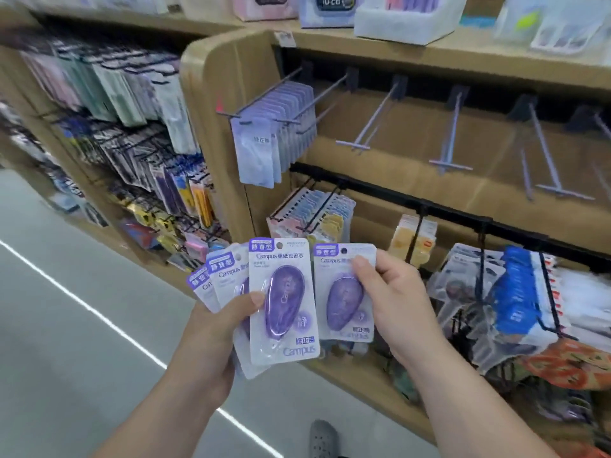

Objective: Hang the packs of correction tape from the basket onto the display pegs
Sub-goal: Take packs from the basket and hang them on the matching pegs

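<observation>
The packs (281, 302) of correction tape are in the person's hands, held up in front of the shelf (215, 77) and below its top row of pegs. The left hand (211, 342) grips several of them spread in a fan, with the thumb laid across the front one beside its purple blister and the fingers curled behind. Each is a white card with a purple label at the top corner and a hang hole beside it.

The right hand (390, 299) pinches a single pack (344, 292) upright, thumb on the face over the top of the blister and fingers behind the card. This one sits just right of the fan's front card; whether their edges touch cannot be told.

Above, a row of hung packs (274, 133) fills the leftmost peg, backs facing out. To its right, pale metal pegs (377, 117) jut from the brown back panel, well apart from the hands. Lower down, a black rail (429, 206) carries other stationery on dark hooks, some pastel, some yellow, some blue. Further left, another bay holds many hanging items, blurred.

The grey floor (66, 325) has a white line (99, 315) running across it, and a grey shoe (322, 438) shows at the bottom edge.
</observation>
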`<act>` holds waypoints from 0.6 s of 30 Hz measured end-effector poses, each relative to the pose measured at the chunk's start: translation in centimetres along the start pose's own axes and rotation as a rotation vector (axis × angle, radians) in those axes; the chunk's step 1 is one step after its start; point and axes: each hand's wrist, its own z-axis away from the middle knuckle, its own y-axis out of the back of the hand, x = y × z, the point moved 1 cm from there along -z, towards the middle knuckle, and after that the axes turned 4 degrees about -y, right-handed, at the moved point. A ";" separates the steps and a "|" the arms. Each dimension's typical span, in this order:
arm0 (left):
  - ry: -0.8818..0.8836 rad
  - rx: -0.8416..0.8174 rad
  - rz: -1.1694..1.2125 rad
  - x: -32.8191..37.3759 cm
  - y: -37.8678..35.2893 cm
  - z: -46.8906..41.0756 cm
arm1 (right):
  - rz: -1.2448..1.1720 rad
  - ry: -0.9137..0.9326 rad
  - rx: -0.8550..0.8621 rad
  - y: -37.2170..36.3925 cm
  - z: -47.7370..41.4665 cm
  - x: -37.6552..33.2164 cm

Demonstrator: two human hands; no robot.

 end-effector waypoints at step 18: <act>-0.085 -0.074 -0.044 7.5 5.2 -15.7 | 0.068 0.165 0.286 -8.5 -15.8 -6.2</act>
